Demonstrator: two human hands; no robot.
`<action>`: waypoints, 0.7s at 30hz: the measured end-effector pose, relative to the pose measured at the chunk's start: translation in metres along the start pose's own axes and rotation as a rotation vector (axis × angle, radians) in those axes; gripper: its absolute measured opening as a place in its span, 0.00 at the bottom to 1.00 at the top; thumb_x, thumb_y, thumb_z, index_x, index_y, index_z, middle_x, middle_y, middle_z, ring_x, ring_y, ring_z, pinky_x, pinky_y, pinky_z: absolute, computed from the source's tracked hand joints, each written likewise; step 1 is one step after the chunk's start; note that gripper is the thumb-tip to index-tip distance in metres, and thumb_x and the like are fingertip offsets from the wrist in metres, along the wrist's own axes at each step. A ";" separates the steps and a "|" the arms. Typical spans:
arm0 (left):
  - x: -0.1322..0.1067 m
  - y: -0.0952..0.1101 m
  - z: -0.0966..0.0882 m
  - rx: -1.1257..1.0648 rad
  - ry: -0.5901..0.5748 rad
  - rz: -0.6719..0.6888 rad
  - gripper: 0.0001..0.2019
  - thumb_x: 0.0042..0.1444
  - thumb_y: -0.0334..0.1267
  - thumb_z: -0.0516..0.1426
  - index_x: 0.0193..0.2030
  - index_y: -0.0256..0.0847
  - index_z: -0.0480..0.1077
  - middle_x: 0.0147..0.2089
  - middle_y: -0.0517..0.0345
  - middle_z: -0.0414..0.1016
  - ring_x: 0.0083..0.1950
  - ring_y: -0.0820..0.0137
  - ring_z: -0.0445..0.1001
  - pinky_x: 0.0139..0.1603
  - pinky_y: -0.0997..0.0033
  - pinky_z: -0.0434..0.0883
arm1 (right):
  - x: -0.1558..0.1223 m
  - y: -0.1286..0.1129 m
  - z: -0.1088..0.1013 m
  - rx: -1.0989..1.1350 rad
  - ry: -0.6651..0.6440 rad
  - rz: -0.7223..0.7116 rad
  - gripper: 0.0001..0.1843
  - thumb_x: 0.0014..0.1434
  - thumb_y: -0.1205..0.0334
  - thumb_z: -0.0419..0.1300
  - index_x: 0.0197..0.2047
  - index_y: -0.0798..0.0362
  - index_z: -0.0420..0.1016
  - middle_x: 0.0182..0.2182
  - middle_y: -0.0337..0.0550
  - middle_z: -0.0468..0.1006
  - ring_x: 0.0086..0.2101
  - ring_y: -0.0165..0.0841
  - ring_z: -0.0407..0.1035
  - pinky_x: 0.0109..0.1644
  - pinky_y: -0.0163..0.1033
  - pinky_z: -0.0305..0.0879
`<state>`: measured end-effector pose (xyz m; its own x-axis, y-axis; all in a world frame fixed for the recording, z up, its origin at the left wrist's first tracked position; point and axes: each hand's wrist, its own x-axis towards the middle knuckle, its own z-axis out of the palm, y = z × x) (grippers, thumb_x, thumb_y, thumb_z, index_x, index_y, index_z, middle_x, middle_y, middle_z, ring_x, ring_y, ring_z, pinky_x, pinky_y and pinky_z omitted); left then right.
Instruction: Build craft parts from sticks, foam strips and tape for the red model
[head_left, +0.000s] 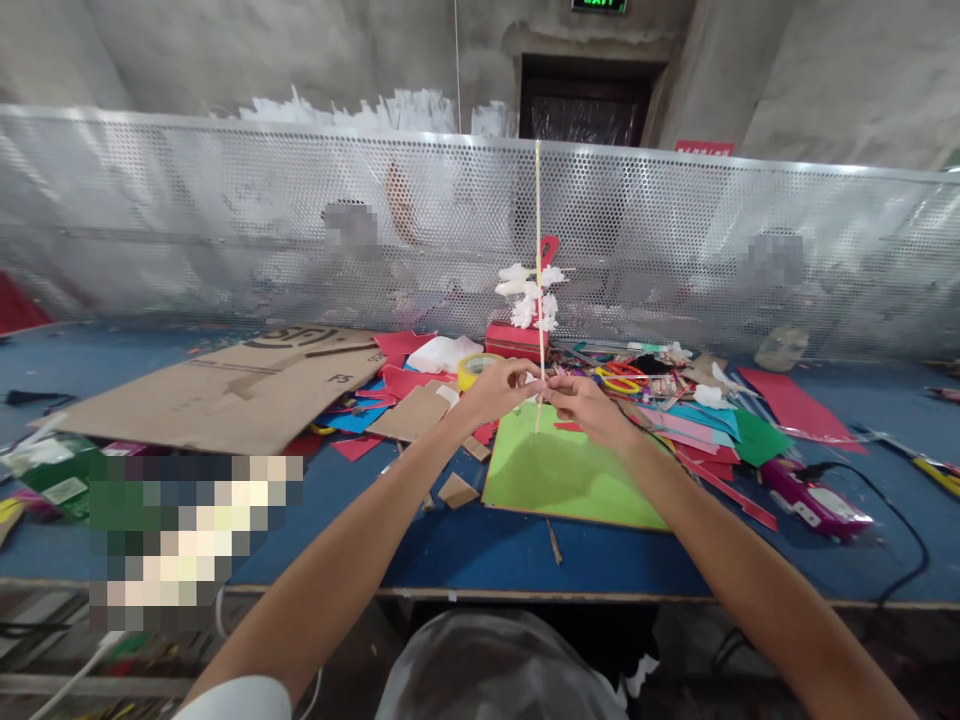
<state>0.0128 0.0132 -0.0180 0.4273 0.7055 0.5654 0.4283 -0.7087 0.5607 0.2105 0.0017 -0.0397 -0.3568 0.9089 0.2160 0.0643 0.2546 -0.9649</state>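
Observation:
Both hands meet at a thin, pale stick [538, 200] that stands upright in front of me. My left hand [504, 390] pinches it near its lower end, fingers closed. From the other side, my right hand [586, 405] has its fingertips closed at the same spot, touching the stick. A small white bit shows between the fingers, too small to name. Below the hands lies a bright green sheet [577, 480] with a red scrap on it. Behind the stick, white fluffy tufts [529, 300] and a red loop rise above a red box [516, 340].
A large cardboard sheet [225, 390] lies on the blue table [315, 540] at left. Yellowish tape [474, 372], yellow-handled scissors [619, 380], coloured paper scraps and a purple corded device [817, 505] lie around. A perforated metal screen [262, 220] borders the back.

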 end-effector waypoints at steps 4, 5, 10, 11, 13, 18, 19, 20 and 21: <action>0.001 0.000 0.003 -0.117 0.049 -0.007 0.17 0.62 0.49 0.55 0.35 0.39 0.77 0.28 0.59 0.70 0.29 0.73 0.64 0.29 0.74 0.59 | -0.001 -0.001 0.002 0.036 0.007 -0.022 0.18 0.48 0.46 0.71 0.34 0.51 0.78 0.29 0.37 0.71 0.25 0.25 0.56 0.28 0.34 0.54; 0.001 0.000 0.004 -0.129 0.059 -0.006 0.17 0.62 0.49 0.55 0.35 0.38 0.77 0.28 0.59 0.71 0.29 0.73 0.64 0.29 0.74 0.60 | -0.001 -0.001 0.002 0.039 0.013 -0.029 0.18 0.49 0.46 0.71 0.34 0.51 0.79 0.30 0.38 0.73 0.25 0.25 0.56 0.28 0.34 0.54; 0.000 0.003 0.003 -0.091 0.083 -0.024 0.14 0.60 0.47 0.58 0.36 0.39 0.77 0.25 0.61 0.69 0.27 0.74 0.62 0.27 0.75 0.59 | -0.003 -0.001 0.001 0.025 0.007 -0.026 0.18 0.51 0.47 0.70 0.39 0.51 0.79 0.36 0.41 0.76 0.28 0.27 0.61 0.30 0.33 0.58; 0.000 0.004 0.003 -0.089 0.078 -0.024 0.13 0.59 0.47 0.58 0.36 0.39 0.77 0.25 0.61 0.68 0.27 0.74 0.61 0.27 0.75 0.58 | -0.003 -0.001 0.001 0.023 0.000 -0.026 0.18 0.52 0.47 0.70 0.39 0.51 0.79 0.36 0.41 0.76 0.29 0.27 0.63 0.30 0.33 0.59; 0.000 0.004 0.003 -0.089 0.059 -0.017 0.14 0.60 0.48 0.58 0.36 0.39 0.78 0.24 0.61 0.67 0.26 0.74 0.61 0.27 0.74 0.57 | -0.003 -0.001 0.000 0.025 -0.011 -0.030 0.18 0.54 0.45 0.68 0.38 0.51 0.78 0.34 0.41 0.75 0.30 0.28 0.64 0.30 0.33 0.60; 0.000 0.002 0.002 -0.048 0.025 0.001 0.14 0.61 0.48 0.58 0.38 0.40 0.78 0.24 0.63 0.63 0.26 0.74 0.59 0.27 0.74 0.56 | -0.002 -0.001 0.000 0.103 0.048 -0.033 0.20 0.53 0.43 0.69 0.35 0.52 0.75 0.27 0.36 0.69 0.28 0.26 0.62 0.29 0.32 0.59; 0.000 0.001 0.001 -0.038 0.019 0.002 0.14 0.61 0.48 0.58 0.37 0.40 0.78 0.24 0.63 0.64 0.27 0.74 0.59 0.28 0.74 0.56 | -0.002 -0.001 0.001 0.126 0.068 -0.026 0.20 0.52 0.43 0.70 0.35 0.52 0.75 0.27 0.35 0.69 0.28 0.26 0.62 0.30 0.32 0.59; 0.000 0.001 0.000 -0.028 0.011 0.002 0.14 0.61 0.48 0.58 0.37 0.40 0.78 0.24 0.63 0.64 0.27 0.74 0.60 0.28 0.74 0.57 | -0.001 -0.001 0.001 0.153 0.085 -0.015 0.21 0.51 0.44 0.71 0.35 0.52 0.74 0.28 0.35 0.69 0.28 0.26 0.63 0.30 0.32 0.59; 0.000 0.001 -0.001 -0.016 0.003 0.003 0.14 0.61 0.48 0.58 0.37 0.39 0.77 0.25 0.62 0.64 0.27 0.74 0.61 0.29 0.74 0.57 | -0.001 -0.001 0.002 0.185 0.102 -0.005 0.21 0.49 0.44 0.71 0.34 0.52 0.74 0.28 0.36 0.70 0.29 0.26 0.63 0.30 0.32 0.60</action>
<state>0.0126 0.0124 -0.0172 0.4264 0.7035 0.5686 0.4141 -0.7106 0.5688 0.2088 0.0000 -0.0393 -0.2596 0.9390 0.2258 -0.1126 0.2027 -0.9727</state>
